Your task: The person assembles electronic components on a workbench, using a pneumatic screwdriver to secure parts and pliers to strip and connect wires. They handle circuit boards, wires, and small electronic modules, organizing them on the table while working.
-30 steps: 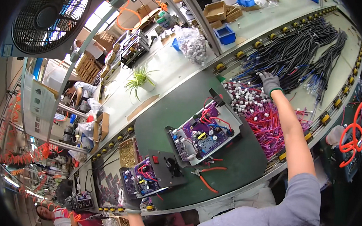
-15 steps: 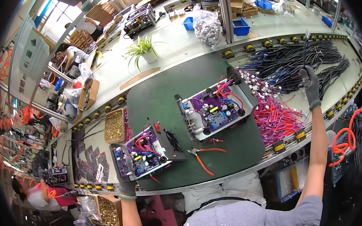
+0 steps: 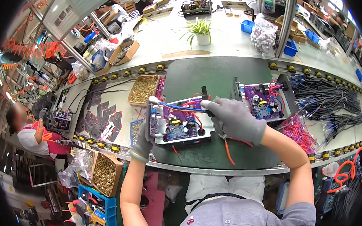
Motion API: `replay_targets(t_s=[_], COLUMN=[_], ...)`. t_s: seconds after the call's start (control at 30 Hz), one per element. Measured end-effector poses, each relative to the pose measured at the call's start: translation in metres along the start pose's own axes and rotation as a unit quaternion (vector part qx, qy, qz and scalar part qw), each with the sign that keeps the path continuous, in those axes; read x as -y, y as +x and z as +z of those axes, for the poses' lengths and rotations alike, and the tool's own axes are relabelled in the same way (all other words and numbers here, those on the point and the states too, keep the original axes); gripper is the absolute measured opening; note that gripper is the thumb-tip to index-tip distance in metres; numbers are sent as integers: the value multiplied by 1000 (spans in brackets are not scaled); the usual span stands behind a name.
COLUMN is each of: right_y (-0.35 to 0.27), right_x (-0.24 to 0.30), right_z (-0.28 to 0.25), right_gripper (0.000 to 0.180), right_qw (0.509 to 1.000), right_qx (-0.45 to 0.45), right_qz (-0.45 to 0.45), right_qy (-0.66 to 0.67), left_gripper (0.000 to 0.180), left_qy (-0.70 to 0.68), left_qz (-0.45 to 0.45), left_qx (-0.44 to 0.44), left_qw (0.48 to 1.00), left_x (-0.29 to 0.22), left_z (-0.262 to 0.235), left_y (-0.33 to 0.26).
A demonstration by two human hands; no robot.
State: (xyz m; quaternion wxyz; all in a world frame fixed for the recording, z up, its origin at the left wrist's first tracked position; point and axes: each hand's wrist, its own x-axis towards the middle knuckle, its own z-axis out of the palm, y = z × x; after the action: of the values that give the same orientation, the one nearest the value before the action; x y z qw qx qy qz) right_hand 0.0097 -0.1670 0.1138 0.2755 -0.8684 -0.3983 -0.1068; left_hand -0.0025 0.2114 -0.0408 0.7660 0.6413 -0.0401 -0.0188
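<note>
Purple circuit board at centre frame: my left hand grips its edge, right hand fingers closed on a blue wire; seating it needs steady aim.

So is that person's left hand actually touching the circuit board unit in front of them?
Touching. The head view shows the gloved left hand gripping the lower left corner of the near circuit board unit, fingers against its edge.
</note>
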Motion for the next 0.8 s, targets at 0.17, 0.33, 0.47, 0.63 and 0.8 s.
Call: replay_targets(t_s=[0.17, 0.33, 0.47, 0.63, 0.8], right_y=[-7, -18, -25, -25, -22], right_x=[-32, -27, -13, -24, -23], right_z=[21, 20, 21, 26, 39], right_gripper=[47, 57, 59, 31, 14], right_qw=[993, 985, 998, 992, 939], right_qx=[52, 8, 9, 39, -70], right_qz=[-17, -116, 28, 58, -96], right_qy=[-105, -129, -59, -102, -324], left_gripper=[39, 39, 36, 25, 21], left_qy=[263, 533, 612, 612, 590], left_qz=[124, 421, 406, 313, 340], left_qx=[-173, -126, 16, 22, 78], left_qw=[941, 723, 678, 726, 728], left_x=[-70, -119, -106, -80, -79], left_z=[50, 137, 191, 197, 190], left_y=[-15, -27, -14, -4, 12])
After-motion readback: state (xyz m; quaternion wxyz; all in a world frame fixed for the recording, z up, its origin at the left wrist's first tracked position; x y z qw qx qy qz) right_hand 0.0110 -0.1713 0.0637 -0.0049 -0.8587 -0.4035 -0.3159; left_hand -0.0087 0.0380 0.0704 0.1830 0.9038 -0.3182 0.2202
